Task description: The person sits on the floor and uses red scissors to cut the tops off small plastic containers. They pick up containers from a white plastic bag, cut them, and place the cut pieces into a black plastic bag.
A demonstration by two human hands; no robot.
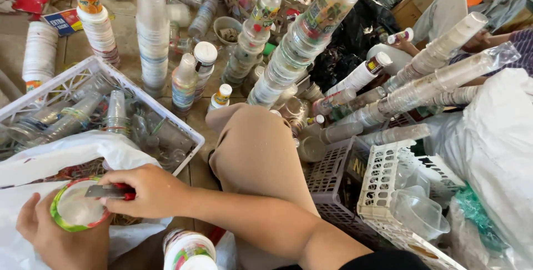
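My left hand (53, 234) cups a clear plastic cup (78, 210) from below, fingers wrapped around its wall so the mouth with its green and yellow printed rim faces up at me, low at the left over a white bag (66, 150). My right hand (150, 189) is closed on a small blade (105, 191) with a red handle, the flat metal lying across the cup's rim. To do this well, I judge that I should keep the cup braced firmly in my palm so it cannot spin, keep the blade shallow against the rim band and not digging into the thin wall, and keep my left thumb clear of the edge's path. My knee (255, 148) rises between my arms. A white crate (83, 89) of clear cups sits just beyond the bag, another printed cup (189, 250) stands by my right forearm, and tall cup stacks (152, 37) crowd the floor ahead.
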